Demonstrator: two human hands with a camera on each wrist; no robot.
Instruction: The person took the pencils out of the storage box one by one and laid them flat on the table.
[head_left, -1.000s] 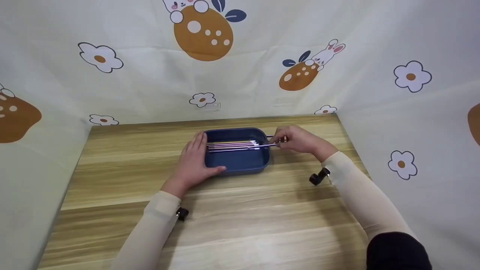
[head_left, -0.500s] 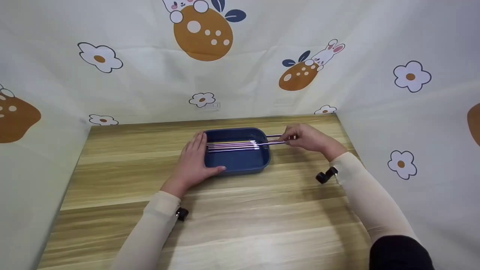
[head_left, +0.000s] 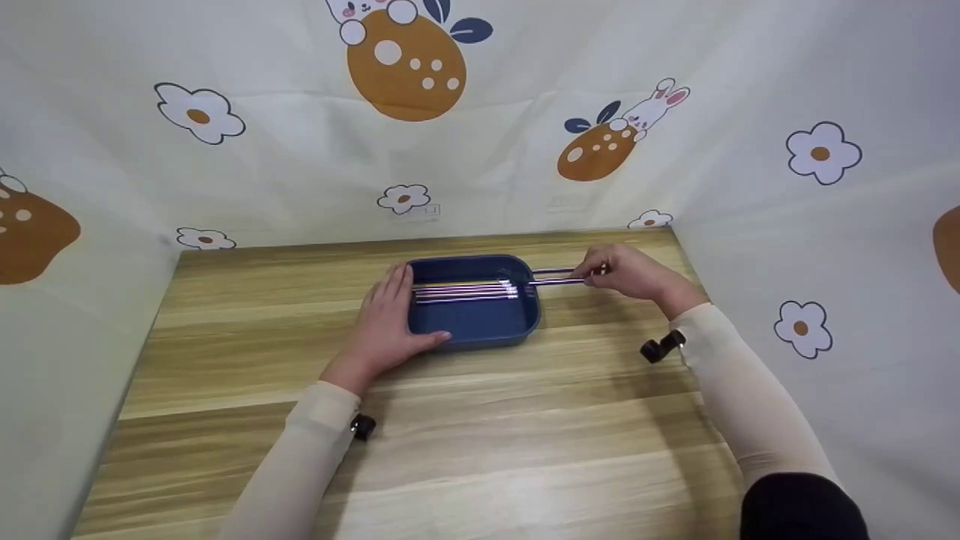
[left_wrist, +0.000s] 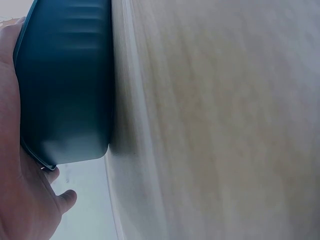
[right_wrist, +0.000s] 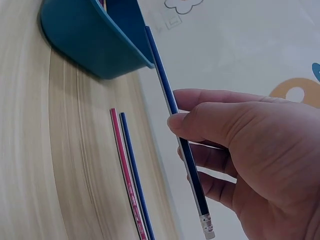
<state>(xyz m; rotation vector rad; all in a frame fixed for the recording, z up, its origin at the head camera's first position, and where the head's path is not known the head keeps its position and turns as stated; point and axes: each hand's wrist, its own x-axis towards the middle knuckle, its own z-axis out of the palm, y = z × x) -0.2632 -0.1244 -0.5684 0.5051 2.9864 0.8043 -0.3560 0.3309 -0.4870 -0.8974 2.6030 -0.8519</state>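
Note:
A dark blue, rounded rectangular box [head_left: 472,324] stands on the table with several pencils [head_left: 465,291] lying lengthwise in it. My left hand [head_left: 384,322] rests against its left end, fingers straight and thumb over the front rim; in the left wrist view the hand lies along the rim. Beyond the box's right end, my right hand [head_left: 626,271] pinches a dark blue pencil [right_wrist: 164,82] between thumb and fingers, white eraser end toward the palm. Its other end is near the box's rim. Beneath it on the table lie a pink-red pencil [right_wrist: 124,165] and a blue pencil [right_wrist: 134,165], side by side.
The wood-grain table [head_left: 480,435] reaches back to a pale fabric backdrop [head_left: 300,165] printed with flowers and rabbits. Similar fabric hangs at both sides. A small black camera mount [head_left: 663,346] sticks out from the right wrist, another mount [head_left: 364,427] from the left.
My right hand has moved right and slightly back, drawing the pinched pencil out from over the box to its right. The left hand and the box have stayed still.

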